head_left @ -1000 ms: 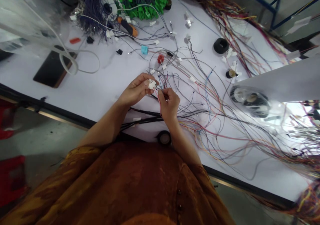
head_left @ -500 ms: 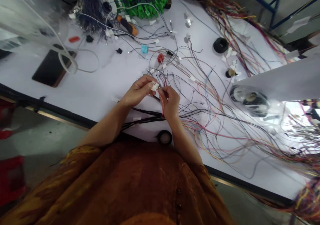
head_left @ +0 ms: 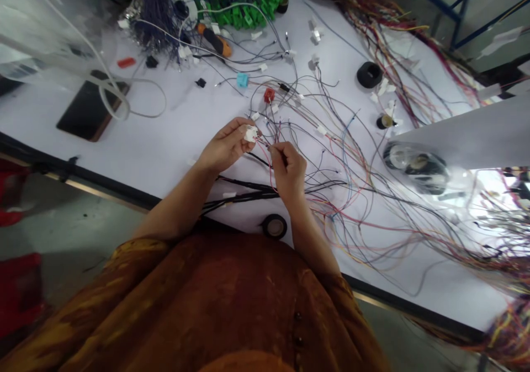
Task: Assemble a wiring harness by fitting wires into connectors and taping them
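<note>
Between its thumb and fingers, my left hand (head_left: 226, 147) grips a white connector (head_left: 250, 134) above the white table. Thin wires, one of them pink-red, run from the connector's right side. Just to the right, my right hand (head_left: 290, 168) pinches a thin wire (head_left: 265, 142) with thumb and forefinger. A small gap separates the two hands. Black sleeved cables (head_left: 248, 194) lie on the table beneath them. A red connector (head_left: 269, 95) and a light blue connector (head_left: 242, 80) rest beyond the hands.
A black tape roll (head_left: 274, 226) lies near the front edge. A phone (head_left: 91, 107) is at the left, orange-handled pliers (head_left: 214, 40) and green connectors (head_left: 248, 14) at the back. Loose wires spread across the right side, near another tape roll (head_left: 369, 75).
My right hand has moved slightly right, away from the connector, and the gap between the hands has widened. My left hand has shifted a little left and up with the white connector.
</note>
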Tool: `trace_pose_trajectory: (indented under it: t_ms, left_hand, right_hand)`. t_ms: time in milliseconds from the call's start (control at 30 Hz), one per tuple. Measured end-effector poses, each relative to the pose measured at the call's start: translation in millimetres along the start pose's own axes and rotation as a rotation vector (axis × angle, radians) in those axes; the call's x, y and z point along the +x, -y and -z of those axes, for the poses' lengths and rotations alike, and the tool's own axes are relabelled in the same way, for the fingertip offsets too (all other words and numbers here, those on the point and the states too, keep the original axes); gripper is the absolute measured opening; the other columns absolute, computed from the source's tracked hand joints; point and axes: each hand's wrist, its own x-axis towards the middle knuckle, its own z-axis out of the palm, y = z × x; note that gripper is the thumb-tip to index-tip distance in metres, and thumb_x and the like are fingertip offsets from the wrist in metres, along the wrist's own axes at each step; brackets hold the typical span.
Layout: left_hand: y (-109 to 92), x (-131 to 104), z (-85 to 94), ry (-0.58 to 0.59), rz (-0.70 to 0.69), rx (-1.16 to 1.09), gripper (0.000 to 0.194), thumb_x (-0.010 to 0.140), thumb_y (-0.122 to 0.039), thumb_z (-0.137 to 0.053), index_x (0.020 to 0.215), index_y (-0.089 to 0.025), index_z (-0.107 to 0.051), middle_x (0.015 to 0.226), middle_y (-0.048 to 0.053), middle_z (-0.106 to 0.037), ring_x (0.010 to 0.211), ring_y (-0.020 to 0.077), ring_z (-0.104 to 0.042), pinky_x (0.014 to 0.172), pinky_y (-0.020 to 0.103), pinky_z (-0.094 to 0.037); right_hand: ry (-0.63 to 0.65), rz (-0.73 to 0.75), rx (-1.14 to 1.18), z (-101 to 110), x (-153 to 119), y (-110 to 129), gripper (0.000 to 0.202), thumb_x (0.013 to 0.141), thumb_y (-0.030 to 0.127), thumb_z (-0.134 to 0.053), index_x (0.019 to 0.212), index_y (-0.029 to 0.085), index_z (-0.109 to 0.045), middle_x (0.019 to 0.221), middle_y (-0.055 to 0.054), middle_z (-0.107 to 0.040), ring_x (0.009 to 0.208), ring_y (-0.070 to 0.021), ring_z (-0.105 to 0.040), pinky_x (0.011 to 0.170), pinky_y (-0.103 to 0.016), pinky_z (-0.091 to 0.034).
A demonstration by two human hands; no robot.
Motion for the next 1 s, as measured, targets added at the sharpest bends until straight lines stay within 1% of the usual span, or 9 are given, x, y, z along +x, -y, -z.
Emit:
trace_pose_trajectory:
  t_ms: [133, 300, 433, 567, 800, 900, 1000]
  left_hand:
    - [0, 0, -2.7, -0.034, 0.025, 0.012, 0.008, 0.094, -0.028, -0.067, 0.095, -0.02, -0.068, 0.088, 0.004, -0.067, 0.073, 0.0102, -0.062, 0.064, 0.019, -0.051]
    - [0, -1, -5.5, -0.025, 0.012, 0.049, 0.008, 0.095, -0.028, -0.065, 0.095, -0.02, -0.068, 0.084, 0.003, -0.064, 0.071, 0.0107, -0.06, 0.063, 0.019, -0.05]
    - [0, -2, -5.1, -0.019, 0.011, 0.096, 0.01, 0.094, -0.031, -0.066, 0.096, -0.021, -0.067, 0.084, 0.003, -0.063, 0.072, 0.0117, -0.06, 0.065, 0.021, -0.051]
    - [-1, -2, -2.6, 0.012, 0.017, 0.124, 0.016, 0.092, -0.036, -0.07, 0.097, -0.022, -0.066, 0.087, 0.003, -0.064, 0.074, 0.0123, -0.061, 0.066, 0.022, -0.052]
    - [2, -1, 1.5, 0.066, -0.033, 0.189, 0.027, 0.09, -0.045, -0.072, 0.099, -0.022, -0.064, 0.087, 0.003, -0.065, 0.074, 0.0121, -0.061, 0.066, 0.023, -0.052]
    - [4, -2, 0.5, 0.084, -0.048, 0.225, 0.029, 0.088, -0.045, -0.075, 0.099, -0.021, -0.065, 0.087, 0.002, -0.065, 0.071, 0.0109, -0.06, 0.064, 0.022, -0.051]
    - [2, -4, -3.0, 0.065, -0.036, 0.251, 0.025, 0.087, -0.041, -0.076, 0.097, -0.02, -0.068, 0.087, 0.003, -0.065, 0.069, 0.0111, -0.059, 0.063, 0.022, -0.05]
  right_hand:
    - [0.002, -0.065, -0.034, -2, -2, -9, 0.019, 0.093, 0.034, -0.058, 0.081, 0.02, -0.062, 0.068, 0.003, -0.057, 0.062, -0.0101, -0.05, 0.064, -0.025, -0.04]
    - [0.03, -0.081, -0.08, -6, 2, -6, 0.02, 0.092, 0.033, -0.058, 0.078, 0.02, -0.064, 0.071, 0.002, -0.062, 0.064, -0.0112, -0.053, 0.065, -0.026, -0.04]
    - [0.044, -0.038, -0.098, -6, 3, -4, 0.021, 0.093, 0.03, -0.059, 0.074, 0.021, -0.062, 0.074, 0.0, -0.063, 0.069, -0.0127, -0.055, 0.068, -0.027, -0.042]
    - [0.041, -0.014, -0.103, -5, 4, -3, 0.02, 0.093, 0.027, -0.059, 0.074, 0.021, -0.062, 0.075, 0.0, -0.062, 0.068, -0.0126, -0.054, 0.068, -0.028, -0.042]
    - [0.11, 0.005, -0.135, -4, 6, -6, 0.018, 0.092, 0.026, -0.061, 0.075, 0.02, -0.063, 0.077, 0.0, -0.063, 0.069, -0.0129, -0.054, 0.067, -0.028, -0.039]
    - [0.114, 0.019, -0.143, -7, 8, -6, 0.022, 0.094, 0.028, -0.059, 0.075, 0.021, -0.061, 0.076, 0.0, -0.062, 0.071, -0.0134, -0.055, 0.069, -0.028, -0.04]
    - [0.125, 0.034, -0.145, -9, 9, -6, 0.024, 0.097, 0.031, -0.056, 0.075, 0.021, -0.059, 0.078, -0.001, -0.062, 0.073, -0.0139, -0.055, 0.071, -0.028, -0.042]
